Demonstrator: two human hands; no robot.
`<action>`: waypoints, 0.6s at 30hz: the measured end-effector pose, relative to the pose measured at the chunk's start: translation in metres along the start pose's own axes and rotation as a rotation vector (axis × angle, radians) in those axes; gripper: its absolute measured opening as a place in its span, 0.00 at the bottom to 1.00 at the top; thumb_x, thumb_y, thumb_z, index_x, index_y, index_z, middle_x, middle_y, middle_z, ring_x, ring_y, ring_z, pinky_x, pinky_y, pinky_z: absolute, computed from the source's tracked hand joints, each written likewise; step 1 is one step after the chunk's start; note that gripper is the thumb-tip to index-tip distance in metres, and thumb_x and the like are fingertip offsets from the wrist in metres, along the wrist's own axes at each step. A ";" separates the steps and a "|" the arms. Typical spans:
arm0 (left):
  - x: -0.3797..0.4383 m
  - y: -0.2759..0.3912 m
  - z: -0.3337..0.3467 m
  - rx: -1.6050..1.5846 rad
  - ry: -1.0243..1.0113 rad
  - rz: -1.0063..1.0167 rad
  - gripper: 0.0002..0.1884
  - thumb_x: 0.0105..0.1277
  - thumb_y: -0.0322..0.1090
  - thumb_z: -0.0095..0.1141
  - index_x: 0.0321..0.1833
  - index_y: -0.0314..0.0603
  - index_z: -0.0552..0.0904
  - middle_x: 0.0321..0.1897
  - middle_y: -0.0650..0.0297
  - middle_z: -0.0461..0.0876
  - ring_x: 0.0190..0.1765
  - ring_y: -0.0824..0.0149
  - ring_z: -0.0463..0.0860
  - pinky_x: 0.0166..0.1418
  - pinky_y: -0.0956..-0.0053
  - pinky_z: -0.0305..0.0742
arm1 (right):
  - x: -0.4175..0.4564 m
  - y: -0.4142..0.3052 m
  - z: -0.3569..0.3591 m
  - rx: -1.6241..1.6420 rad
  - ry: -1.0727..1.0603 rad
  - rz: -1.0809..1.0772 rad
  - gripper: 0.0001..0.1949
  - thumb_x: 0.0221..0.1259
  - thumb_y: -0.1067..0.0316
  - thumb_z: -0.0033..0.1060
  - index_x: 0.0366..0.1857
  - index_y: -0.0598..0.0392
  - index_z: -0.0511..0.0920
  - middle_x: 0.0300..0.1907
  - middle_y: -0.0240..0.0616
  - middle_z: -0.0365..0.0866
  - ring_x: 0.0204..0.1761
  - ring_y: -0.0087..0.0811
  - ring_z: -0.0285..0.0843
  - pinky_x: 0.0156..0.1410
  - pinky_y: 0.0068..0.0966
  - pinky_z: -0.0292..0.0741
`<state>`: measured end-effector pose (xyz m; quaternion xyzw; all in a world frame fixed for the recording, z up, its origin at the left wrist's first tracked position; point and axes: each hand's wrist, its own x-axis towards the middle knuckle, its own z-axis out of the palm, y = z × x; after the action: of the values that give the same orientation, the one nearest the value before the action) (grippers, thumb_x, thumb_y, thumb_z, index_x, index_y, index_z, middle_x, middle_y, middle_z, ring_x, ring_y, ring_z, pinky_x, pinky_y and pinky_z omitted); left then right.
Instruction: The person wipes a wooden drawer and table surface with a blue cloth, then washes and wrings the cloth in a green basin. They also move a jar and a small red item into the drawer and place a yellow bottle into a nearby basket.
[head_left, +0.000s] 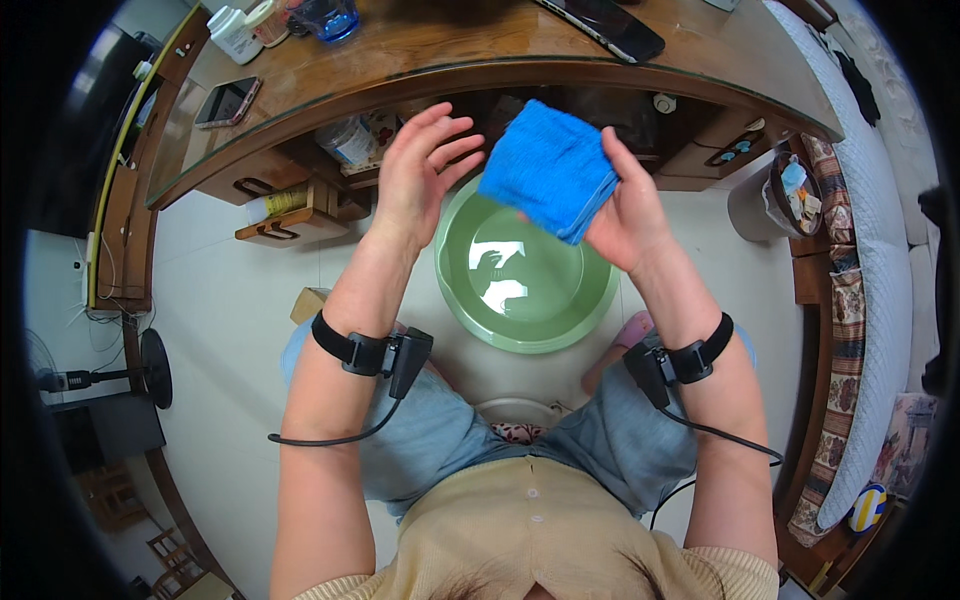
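A folded blue cloth (550, 171) is held by its right side in my right hand (632, 206), with the thumb at its edge. My left hand (426, 169) is raised just left of the cloth, its fingers apart and nothing in it. Below both hands a round green plastic basin (525, 330) stands on the floor; the water in it reflects light and a hand. The cloth hides part of the basin's far rim.
A glass-topped wooden table (420, 52) spans the far side, bearing two phones (227, 102), bottles (235, 34) and a blue glass (330, 19). A drawer (281, 229) juts out at left. A waste bin (754, 206) stands at right beside a sofa.
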<state>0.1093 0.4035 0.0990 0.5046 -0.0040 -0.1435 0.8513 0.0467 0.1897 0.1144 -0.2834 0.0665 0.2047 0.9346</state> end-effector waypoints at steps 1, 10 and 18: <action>0.002 -0.003 0.000 0.086 0.050 -0.029 0.23 0.67 0.43 0.59 0.61 0.41 0.73 0.53 0.53 0.80 0.58 0.60 0.79 0.63 0.61 0.76 | -0.002 0.002 0.003 -0.010 0.000 0.049 0.32 0.75 0.41 0.37 0.70 0.57 0.62 0.69 0.51 0.67 0.68 0.51 0.69 0.70 0.55 0.68; -0.026 -0.018 0.006 -0.123 -0.237 -0.397 0.28 0.73 0.46 0.54 0.69 0.37 0.67 0.62 0.51 0.75 0.60 0.55 0.80 0.64 0.57 0.77 | 0.009 0.010 -0.019 -0.800 0.336 -0.299 0.13 0.64 0.59 0.67 0.46 0.53 0.80 0.37 0.27 0.83 0.39 0.19 0.81 0.46 0.20 0.80; -0.035 -0.017 0.002 -0.198 -0.328 -0.427 0.32 0.74 0.48 0.49 0.74 0.35 0.60 0.69 0.49 0.68 0.68 0.51 0.72 0.71 0.53 0.69 | 0.003 0.005 -0.019 -0.581 0.309 -0.239 0.14 0.66 0.53 0.64 0.37 0.54 0.80 0.30 0.28 0.81 0.33 0.19 0.81 0.38 0.18 0.80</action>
<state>0.0710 0.4034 0.0900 0.3786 -0.0212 -0.3987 0.8350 0.0469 0.1834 0.0957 -0.5710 0.1124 0.0590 0.8110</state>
